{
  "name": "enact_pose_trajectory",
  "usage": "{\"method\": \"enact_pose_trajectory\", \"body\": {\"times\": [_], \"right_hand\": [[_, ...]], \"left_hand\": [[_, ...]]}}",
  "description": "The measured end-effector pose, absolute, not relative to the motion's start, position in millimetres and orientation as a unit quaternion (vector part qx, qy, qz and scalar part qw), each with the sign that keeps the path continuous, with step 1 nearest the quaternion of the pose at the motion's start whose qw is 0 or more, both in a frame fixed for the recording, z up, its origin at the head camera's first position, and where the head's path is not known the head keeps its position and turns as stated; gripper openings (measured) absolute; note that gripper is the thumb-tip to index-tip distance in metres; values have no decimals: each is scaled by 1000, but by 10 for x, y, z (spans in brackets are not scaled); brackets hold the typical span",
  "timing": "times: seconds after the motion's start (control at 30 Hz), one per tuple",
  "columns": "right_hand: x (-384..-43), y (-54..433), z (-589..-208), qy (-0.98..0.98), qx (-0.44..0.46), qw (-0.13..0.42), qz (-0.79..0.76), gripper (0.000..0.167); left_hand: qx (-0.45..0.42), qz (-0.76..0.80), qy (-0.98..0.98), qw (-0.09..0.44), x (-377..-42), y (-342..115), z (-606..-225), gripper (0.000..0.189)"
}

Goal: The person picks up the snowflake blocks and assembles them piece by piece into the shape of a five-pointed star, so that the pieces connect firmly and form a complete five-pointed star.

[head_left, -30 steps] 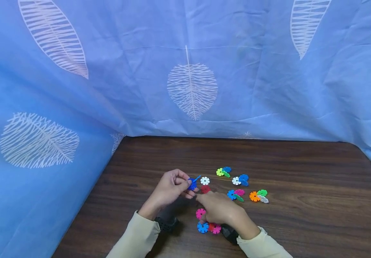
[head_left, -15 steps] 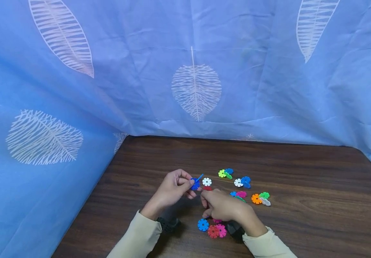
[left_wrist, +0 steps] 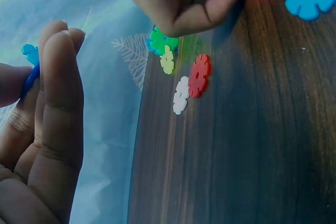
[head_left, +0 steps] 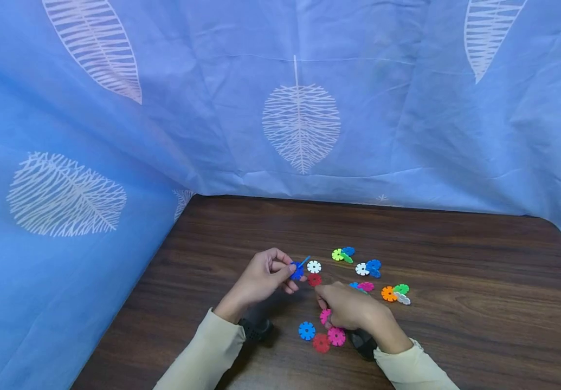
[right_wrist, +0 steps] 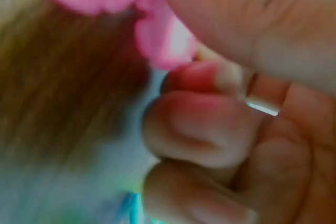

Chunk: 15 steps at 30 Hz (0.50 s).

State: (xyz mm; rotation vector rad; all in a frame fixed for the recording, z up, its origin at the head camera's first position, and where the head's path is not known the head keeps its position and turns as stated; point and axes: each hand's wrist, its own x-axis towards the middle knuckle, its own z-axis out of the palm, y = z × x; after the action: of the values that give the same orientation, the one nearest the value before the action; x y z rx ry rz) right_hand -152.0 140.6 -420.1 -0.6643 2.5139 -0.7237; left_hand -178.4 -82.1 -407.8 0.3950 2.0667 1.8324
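Note:
My left hand point(head_left: 259, 277) pinches a dark blue notched plastic disc point(head_left: 297, 271) between thumb and fingers. A lighter blue disc point(head_left: 304, 261) stands edge-on against it, apparently slotted in. In the right wrist view, the thumb and curled fingers of my right hand point(head_left: 358, 309) pinch a pink notched disc point(right_wrist: 165, 38). That view is blurred. Just beyond my hands lie a white disc point(head_left: 314, 266) and a red disc point(head_left: 314, 279). Nearer me are a blue disc point(head_left: 307, 330), another red disc point(head_left: 321, 343) and another pink disc point(head_left: 336, 336).
Several joined clusters lie to the right: a yellow-green and blue one point(head_left: 337, 254), a white and blue one point(head_left: 362, 269), a pink and blue one point(head_left: 365, 286) partly behind my hand, and an orange, green and white one point(head_left: 389, 294). Blue cloth point(head_left: 221, 135) borders the wooden table point(head_left: 480, 260).
My right hand has shifted to the right, and the pink disc at its fingers has moved right too. The near red and pink discs now lie farther from the blue one. The left hand keeps its hold.

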Motion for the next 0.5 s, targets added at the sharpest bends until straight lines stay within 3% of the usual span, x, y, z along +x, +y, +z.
{"method": "enact_pose_trajectory", "body": {"times": [0.13,0.33,0.5], "right_hand": [[-1573,1468,-4135,900,-271,168,-297,27],[-1643,1517,-4046,883,-283,-28,-373,13],[-1648,1515,-4052,863,-310,-72,-393,12]], "left_hand": [[146,645,729,179,-1789,-813,-4089,17],[147,647,725,185,-1782,-796,-4099,15],[144,661,712,188,-1769,-781,-4096,14]]}}
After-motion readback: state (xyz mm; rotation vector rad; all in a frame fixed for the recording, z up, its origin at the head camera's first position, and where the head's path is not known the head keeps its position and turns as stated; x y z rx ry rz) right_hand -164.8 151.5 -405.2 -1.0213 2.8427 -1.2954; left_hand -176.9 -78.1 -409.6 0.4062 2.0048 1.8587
